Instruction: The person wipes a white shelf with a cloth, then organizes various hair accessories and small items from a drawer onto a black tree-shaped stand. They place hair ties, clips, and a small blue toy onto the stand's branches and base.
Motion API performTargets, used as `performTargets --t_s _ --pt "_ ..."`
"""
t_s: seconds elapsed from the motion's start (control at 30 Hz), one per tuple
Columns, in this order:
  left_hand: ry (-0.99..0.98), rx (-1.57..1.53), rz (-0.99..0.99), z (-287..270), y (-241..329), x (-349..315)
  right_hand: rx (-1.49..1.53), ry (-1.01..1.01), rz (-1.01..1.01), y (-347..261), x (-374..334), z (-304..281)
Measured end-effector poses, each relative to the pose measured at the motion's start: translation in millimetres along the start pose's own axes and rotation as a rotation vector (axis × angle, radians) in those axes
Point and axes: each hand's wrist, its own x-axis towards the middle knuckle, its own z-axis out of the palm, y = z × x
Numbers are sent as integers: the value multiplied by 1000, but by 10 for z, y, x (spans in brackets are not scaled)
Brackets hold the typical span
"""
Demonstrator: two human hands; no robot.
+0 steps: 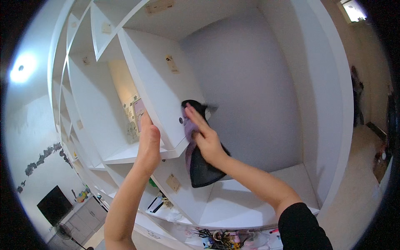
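My right hand (pixel 209 143) presses a black and purple cloth (pixel 204 173) against the side of an upright white panel (pixel 160 91) in a large shelf unit. Its fingers lie along the cloth, whose lower part hangs loose below the palm. Close to the cloth, a small dark round spot (pixel 181 120) shows on the panel. On the other side of the panel, my left hand (pixel 149 141) is held edge-on with straight fingers by its front edge. Nothing shows in that hand, though its palm side is partly hidden.
A small picture frame (pixel 138 114) stands in the compartment beside my left hand. Various small items (pixel 225 239) fill the low shelf. At far left are a television (pixel 54 205), a grey cabinet (pixel 85 216) and a fan (pixel 63 231).
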Motion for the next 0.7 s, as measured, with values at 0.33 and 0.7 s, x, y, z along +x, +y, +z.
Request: performTargets --t_s 0.33,0.7 --pt "154 688 -24 75 -113 91 -58 288 251 155 136 -37" --pt "38 1066 178 335 82 92 -599 156 198 545 -142 -593"
